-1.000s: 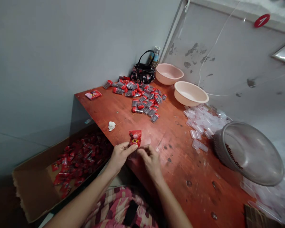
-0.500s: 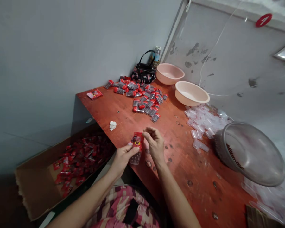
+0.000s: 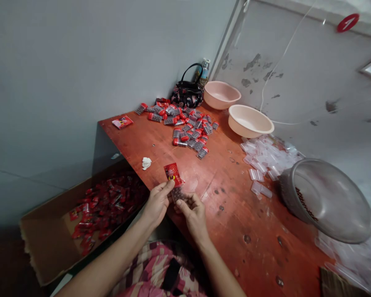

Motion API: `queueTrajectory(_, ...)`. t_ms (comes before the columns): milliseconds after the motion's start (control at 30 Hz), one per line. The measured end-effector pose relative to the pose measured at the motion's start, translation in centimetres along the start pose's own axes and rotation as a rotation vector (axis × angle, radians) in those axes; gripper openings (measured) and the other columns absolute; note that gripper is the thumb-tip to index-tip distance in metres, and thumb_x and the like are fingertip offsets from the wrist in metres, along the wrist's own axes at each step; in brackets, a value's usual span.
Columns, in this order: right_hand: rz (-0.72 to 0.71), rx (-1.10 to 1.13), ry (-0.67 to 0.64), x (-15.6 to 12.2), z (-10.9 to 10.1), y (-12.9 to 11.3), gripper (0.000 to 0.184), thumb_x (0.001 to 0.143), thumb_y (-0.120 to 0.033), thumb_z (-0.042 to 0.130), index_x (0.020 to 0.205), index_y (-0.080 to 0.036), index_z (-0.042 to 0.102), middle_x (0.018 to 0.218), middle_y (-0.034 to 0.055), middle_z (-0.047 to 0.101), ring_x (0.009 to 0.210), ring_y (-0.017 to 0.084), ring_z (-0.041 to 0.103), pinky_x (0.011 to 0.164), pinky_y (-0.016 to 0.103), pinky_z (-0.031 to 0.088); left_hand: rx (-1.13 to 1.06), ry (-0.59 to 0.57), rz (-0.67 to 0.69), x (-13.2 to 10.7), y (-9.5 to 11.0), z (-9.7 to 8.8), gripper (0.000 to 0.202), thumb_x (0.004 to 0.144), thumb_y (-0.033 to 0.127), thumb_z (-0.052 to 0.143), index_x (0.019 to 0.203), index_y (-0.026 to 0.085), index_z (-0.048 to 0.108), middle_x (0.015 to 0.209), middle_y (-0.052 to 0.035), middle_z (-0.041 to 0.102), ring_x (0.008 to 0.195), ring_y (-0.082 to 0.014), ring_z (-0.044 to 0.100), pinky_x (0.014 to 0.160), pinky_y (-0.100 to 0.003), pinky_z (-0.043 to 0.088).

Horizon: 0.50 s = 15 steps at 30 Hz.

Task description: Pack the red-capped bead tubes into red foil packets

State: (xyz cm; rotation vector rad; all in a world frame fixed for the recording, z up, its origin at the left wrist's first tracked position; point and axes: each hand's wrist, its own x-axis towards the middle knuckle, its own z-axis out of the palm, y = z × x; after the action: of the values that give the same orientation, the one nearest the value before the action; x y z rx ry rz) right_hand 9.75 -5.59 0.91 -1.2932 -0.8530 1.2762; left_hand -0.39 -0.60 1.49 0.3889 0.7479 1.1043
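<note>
Bead-filled clear container (image 3: 177, 194), up between both hands near the front edge of the table (image 3: 259, 231), long axis slanting up and to the left into a red printed wrapper (image 3: 172, 170)! From the far left now: cardboard carton (image 3: 48, 239), loaded with red packets (image 3: 109, 204), print too small to read. Next, 1 flat red packet (image 3: 123, 121) near the table's left corner, lettering just as unreadable, then a white crumpled wad (image 3: 146, 163). Into the middle: left hand (image 3: 156, 202), thumb and fingers clamped on the wrapper near the join with the container. On the wrapper, pale rings above a yellow patch, brand not legible. Below and to the right, right hand (image 3: 193, 212), thumb and fingers closed on the container's lower end; 2 hands, both touching, neither nearer. Beyond, a heap of red-topped containers (image 3: 199, 145). Farther right, clear tubes (image 3: 262, 159), a grey basin (image 3: 336, 198) with brown beads (image 3: 303, 204), and, up high, a red disc (image 3: 348, 22) bearing a tilted 1.
</note>
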Motion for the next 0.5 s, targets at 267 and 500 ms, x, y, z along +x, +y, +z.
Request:
queueTrajectory(267, -0.045, -0.072, 0.043, -0.26, -0.12, 0.17, 0.014, 0.073, -0.025, 0.062, 0.084, -0.018, 0.056, 0.072, -0.0011, 0.062, 0.061, 0.012, 0.055, 0.058, 0.024, 0.044, 0.085, 0.034, -0.015, 0.23, 0.22, 0.14, 0.017, 0.064, 0.025, 0.068, 0.070, 0.010, 0.062, 0.062, -0.0011, 0.062, 0.055, -0.0101, 0.054, 0.057, -0.023, 0.044)
queueTrajectory(500, -0.008, 0.044, 0.045, -0.15, 0.00, -0.57, 0.014, 0.072, -0.025, 0.063, 0.081, -0.017, 0.057, 0.061, -0.0025, 0.059, 0.053, 0.011, 0.053, 0.053, 0.022, 0.042, 0.106, -0.055, -0.001, -0.37, 0.36, 0.28, 0.017, 0.069, 0.027, 0.064, 0.068, 0.010, 0.061, 0.062, -0.0024, 0.061, 0.055, -0.0114, 0.054, 0.056, -0.025, 0.043)
